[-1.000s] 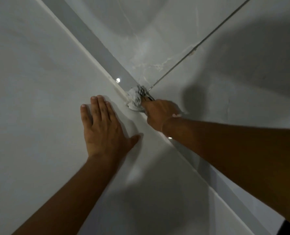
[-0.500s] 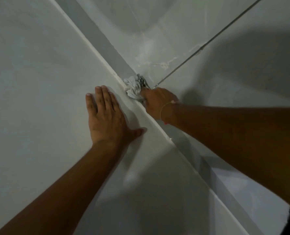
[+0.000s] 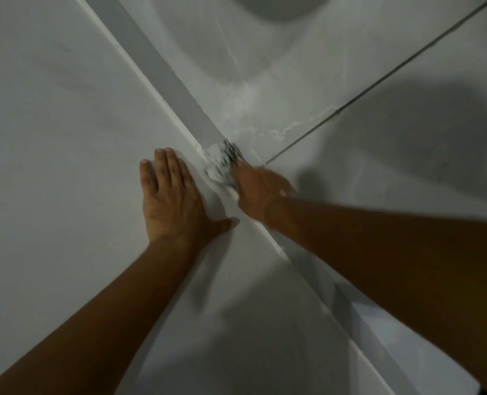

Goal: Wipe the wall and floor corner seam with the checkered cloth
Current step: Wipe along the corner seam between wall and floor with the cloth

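Note:
The checkered cloth [image 3: 221, 161] is bunched up, white with dark lines, and pressed into the seam [image 3: 162, 89] where the white wall meets the grey skirting and floor. My right hand [image 3: 258, 188] is shut on the cloth from below, its fingers hidden in the folds. Just left of the cloth, my left hand [image 3: 171, 198] lies flat on the wall [image 3: 65, 138], fingers together and thumb spread toward the seam. It holds nothing.
A grey skirting strip [image 3: 179, 92] runs diagonally along the seam. The floor [image 3: 407, 195] is pale marbled tile with a dark grout line [image 3: 379, 81] meeting the seam near the cloth. Shadows of my arms and head fall on floor and wall.
My right hand slid the cloth a short way farther up along the seam, then stayed near the grout line. My left hand stays flat on the wall.

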